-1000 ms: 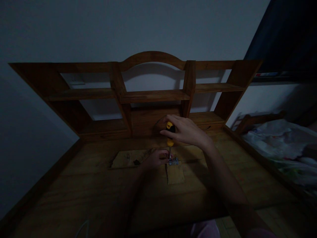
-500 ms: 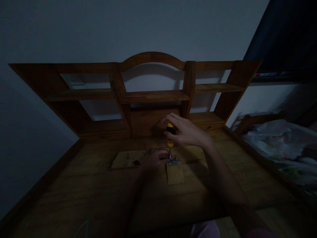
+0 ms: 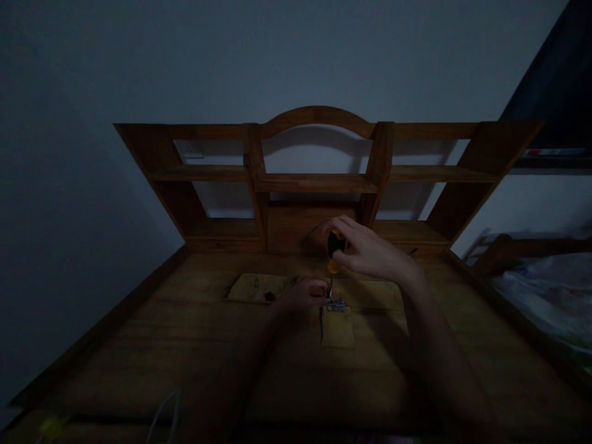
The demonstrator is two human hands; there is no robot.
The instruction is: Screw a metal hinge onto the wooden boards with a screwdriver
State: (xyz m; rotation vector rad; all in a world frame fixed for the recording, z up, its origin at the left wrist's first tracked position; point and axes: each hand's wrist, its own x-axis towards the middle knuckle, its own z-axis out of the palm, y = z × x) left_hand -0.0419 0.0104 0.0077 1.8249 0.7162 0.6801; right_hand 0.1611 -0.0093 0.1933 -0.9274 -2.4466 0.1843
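Note:
My right hand (image 3: 367, 250) is wrapped around the yellow and black handle of a screwdriver (image 3: 333, 264). The screwdriver stands nearly upright, its shaft reaching down to the left end of a small metal hinge (image 3: 337, 306). Under the hinge's near side lies a small square wood piece (image 3: 337, 330). A longer wooden board (image 3: 377, 295) lies behind it. My left hand (image 3: 305, 294) is closed beside the screwdriver's tip, fingertips pinched at the hinge's left end. What they hold is too small and dark to make out.
The wooden desk (image 3: 194, 351) carries a shelf unit (image 3: 317, 183) along its back against the wall. A pale cable loop (image 3: 164, 410) is at the front left. Clear plastic bags (image 3: 546, 290) lie beyond the desk's right edge. The room is dim.
The view has swung left, so everything sits further right in it. My right hand's fingers have shifted around the screwdriver handle, which now leans slightly. The left hand keeps its place by the hinge.

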